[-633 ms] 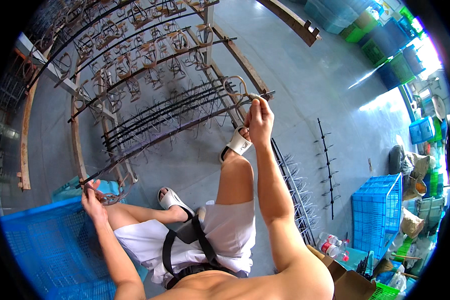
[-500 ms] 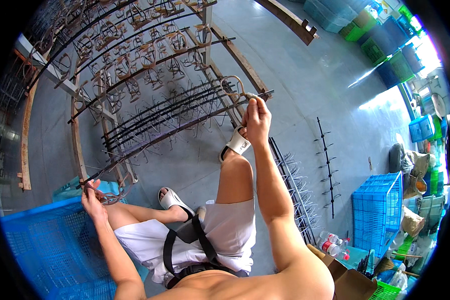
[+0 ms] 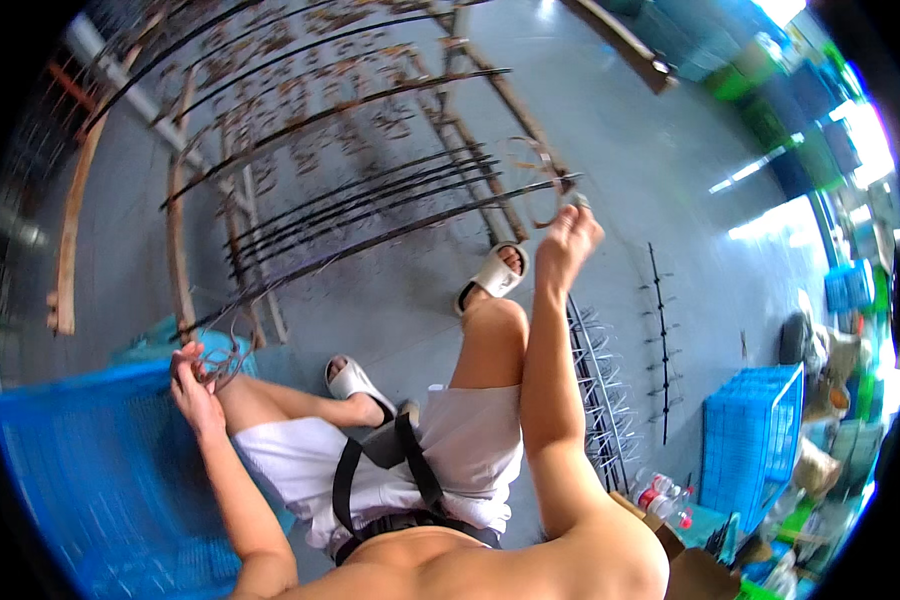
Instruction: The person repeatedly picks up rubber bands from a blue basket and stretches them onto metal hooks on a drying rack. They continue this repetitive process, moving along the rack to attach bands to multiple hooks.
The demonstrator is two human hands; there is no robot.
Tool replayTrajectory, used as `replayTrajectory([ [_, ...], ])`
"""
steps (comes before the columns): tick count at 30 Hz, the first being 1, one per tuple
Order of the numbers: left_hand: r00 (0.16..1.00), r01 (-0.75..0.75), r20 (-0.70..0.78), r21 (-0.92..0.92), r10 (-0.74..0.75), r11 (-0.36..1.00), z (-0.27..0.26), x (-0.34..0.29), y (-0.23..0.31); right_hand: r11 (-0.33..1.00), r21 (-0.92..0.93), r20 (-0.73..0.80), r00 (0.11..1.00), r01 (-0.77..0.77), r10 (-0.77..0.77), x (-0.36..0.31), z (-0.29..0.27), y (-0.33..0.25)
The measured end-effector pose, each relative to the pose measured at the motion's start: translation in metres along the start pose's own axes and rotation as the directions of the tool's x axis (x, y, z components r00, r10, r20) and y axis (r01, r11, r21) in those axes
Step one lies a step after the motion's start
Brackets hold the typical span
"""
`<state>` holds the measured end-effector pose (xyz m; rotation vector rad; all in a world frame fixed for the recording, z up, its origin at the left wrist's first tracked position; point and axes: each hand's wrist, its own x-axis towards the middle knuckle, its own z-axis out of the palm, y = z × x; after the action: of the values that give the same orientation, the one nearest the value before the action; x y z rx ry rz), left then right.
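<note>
My left hand (image 3: 200, 395) is closed around several thin brown looped pieces (image 3: 226, 362), above the blue basket's rim and by the near left end of a long black rod (image 3: 400, 232). At that rod's far right end, my right hand (image 3: 570, 245) pinches a brown looped piece (image 3: 530, 165). Its loop stands out to the left of the fingers, across the rod. Motion blur hides exactly how the piece meets the rod. Many similar brown pieces (image 3: 355, 125) hang in rows on the rack ahead.
A rusty metal rack (image 3: 175, 235) holds further black rods (image 3: 370, 195). The large blue basket (image 3: 100, 480) stands at my left. To the right are hooked rods (image 3: 600, 390), one rod on the floor (image 3: 660, 345), a blue crate (image 3: 750, 440) and plastic bottles (image 3: 662, 495).
My right hand and its brown looped piece have moved right, toward the rod's end. My left hand still holds its pieces, now turned slightly. The whole view has shifted and blurred.
</note>
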<state>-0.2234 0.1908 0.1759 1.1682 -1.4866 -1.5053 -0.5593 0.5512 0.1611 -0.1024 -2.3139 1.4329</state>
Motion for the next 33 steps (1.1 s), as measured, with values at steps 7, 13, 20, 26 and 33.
replayTrajectory([
  [7, 0.918, 0.338, 0.318, -0.318, -0.237, 0.886, 0.009, -0.082, 0.022, 0.861, 0.505, 0.693, 0.564, 0.064, -0.449, -0.176, -0.005, -0.105],
  [13, 0.766, 0.584, 0.563, -0.407, -0.311, 0.703, 0.013, -0.093, 0.019, 0.825, 0.565, 0.824, 0.024, 0.023, -0.566, -0.203, 0.015, -0.114],
  [20, 0.627, 0.72, 0.693, -0.34, -0.356, 0.605, 0.041, -0.09, 0.019, 0.796, 0.526, 0.79, 0.175, 0.3, -0.588, -0.203, 0.011, -0.113],
  [26, 0.546, 0.757, 0.716, -0.2, -0.434, 0.622, 0.062, -0.106, 0.024, 0.864, 0.393, 0.92, 0.138, -0.315, -0.367, -0.204, 0.018, -0.079],
  [33, 0.65, 0.317, 0.754, -0.164, -0.088, 0.934, 0.075, -0.092, -0.024, 0.652, 0.195, 0.98, 0.175, -0.732, -0.097, -0.209, 0.022, -0.065],
])
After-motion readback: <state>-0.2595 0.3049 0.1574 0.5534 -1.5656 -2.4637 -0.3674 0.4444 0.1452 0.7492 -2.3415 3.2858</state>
